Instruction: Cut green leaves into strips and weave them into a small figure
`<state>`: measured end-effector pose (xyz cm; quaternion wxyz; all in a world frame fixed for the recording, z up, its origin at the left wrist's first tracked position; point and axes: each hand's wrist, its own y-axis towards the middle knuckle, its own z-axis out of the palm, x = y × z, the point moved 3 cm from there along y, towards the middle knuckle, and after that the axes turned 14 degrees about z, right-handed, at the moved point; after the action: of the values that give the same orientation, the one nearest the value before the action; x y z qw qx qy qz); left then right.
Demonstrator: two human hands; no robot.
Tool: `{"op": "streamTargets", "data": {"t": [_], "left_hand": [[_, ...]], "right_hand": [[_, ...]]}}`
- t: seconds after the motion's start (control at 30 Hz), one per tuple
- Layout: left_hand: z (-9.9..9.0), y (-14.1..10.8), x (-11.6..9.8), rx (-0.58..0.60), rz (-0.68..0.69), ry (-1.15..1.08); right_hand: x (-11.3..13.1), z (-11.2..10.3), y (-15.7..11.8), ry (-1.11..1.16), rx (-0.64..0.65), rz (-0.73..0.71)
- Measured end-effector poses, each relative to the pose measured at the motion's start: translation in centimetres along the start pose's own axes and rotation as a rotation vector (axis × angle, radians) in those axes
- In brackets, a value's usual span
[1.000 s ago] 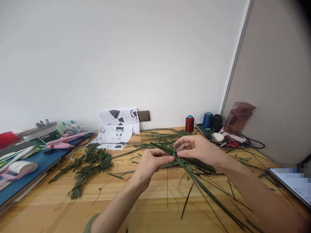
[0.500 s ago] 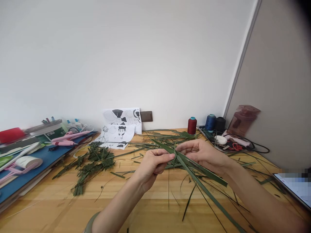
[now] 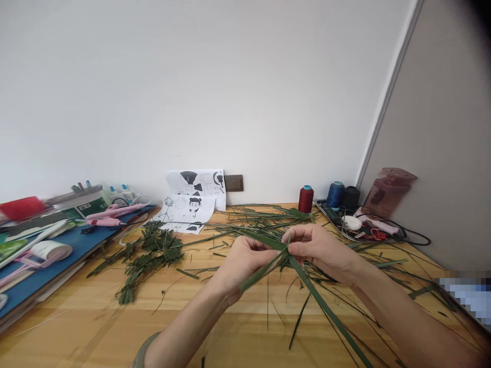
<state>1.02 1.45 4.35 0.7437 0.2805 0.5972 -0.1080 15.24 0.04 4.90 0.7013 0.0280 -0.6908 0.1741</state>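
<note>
Long green leaf strips [image 3: 324, 305] cross at a small folded knot between my hands, above the wooden table. My left hand [image 3: 247, 258] is closed on the strips from the left, one of them lying over its thumb and down toward the wrist. On the other side, my right hand [image 3: 312, 248] pinches the crossing between thumb and fingertips. From there one long strip hangs toward the lower right. Beneath and behind the hands lie many loose leaf strips [image 3: 261, 214]. The fingertips partly hide the fold itself.
Left stand a blue mat [image 3: 86, 245] with pink glue guns [image 3: 111, 214], and bundled green leaf pieces [image 3: 153, 250]. Printed sheets [image 3: 195, 199] lean on the wall. A red thread spool [image 3: 306, 199], a tray [image 3: 345, 235] of tools and a blurred phone screen [image 3: 468, 301] are right.
A wide leaf strip that pointed to the lower right under my right hand now lies folded over to the lower left, across my left thumb. My right fingers have closed on the crossing.
</note>
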Motion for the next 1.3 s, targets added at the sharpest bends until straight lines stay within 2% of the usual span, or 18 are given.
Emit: {"op": "streamTargets", "data": {"t": [0.13,0.27,0.4,0.53,0.67,0.73,0.8,0.87,0.9,0.93,1.0,1.07,1.13,1.2,1.23,1.3], "left_hand": [[-0.1,-0.2,-0.7,-0.042,0.062,0.049],[0.1,-0.4,-1.5,-0.103,0.056,0.051],[0.5,-0.4,-2.1,-0.094,0.136,0.003],[0.5,-0.4,-1.7,-0.127,0.161,-0.007],[0.3,-0.1,-1.2,-0.099,0.151,0.071],[-0.4,0.2,-1.3,-0.142,0.168,0.119],[-1.7,0.1,-2.4,-0.332,0.36,0.162],[-2.6,-0.6,-4.0,-0.525,0.69,0.272],[-2.5,-1.1,-4.7,-0.538,0.812,0.404],[-2.2,-1.3,-5.1,-0.486,0.873,0.567],[-1.0,-1.5,-5.1,-0.257,0.829,0.853],[-0.1,-1.4,-4.3,-0.053,0.674,0.959],[0.2,-1.1,-3.1,0.094,0.448,0.887],[0.2,-0.9,-2.2,0.182,0.229,0.693],[0.1,-0.9,-1.9,0.2,0.153,0.596],[0.0,-0.8,-2.0,0.199,0.095,0.479]], "right_hand": [[0.5,0.1,-0.4,-0.104,-0.146,-0.058],[1.1,0.2,-0.9,-0.193,-0.28,-0.082],[1.4,0.6,-1.1,-0.21,-0.279,-0.085],[1.3,1.3,-1.1,-0.255,-0.287,-0.173],[1.3,1.6,-1.4,-0.251,-0.303,-0.235],[1.5,1.3,-1.6,-0.285,-0.342,-0.233],[1.7,0.7,-1.7,-0.345,-0.413,-0.224],[1.9,0.4,-1.8,-0.415,-0.498,-0.236],[1.9,0.4,-1.8,-0.452,-0.523,-0.25],[1.9,0.5,-1.7,-0.492,-0.534,-0.268],[1.8,1.2,-1.8,-0.569,-0.53,-0.317],[1.7,1.9,-1.9,-0.61,-0.501,-0.353],[1.7,2.4,-2.0,-0.585,-0.435,-0.329],[1.6,2.5,-2.0,-0.501,-0.31,-0.245],[1.6,2.4,-2.0,-0.464,-0.246,-0.196],[1.6,2.1,-2.0,-0.427,-0.162,-0.123]]}}
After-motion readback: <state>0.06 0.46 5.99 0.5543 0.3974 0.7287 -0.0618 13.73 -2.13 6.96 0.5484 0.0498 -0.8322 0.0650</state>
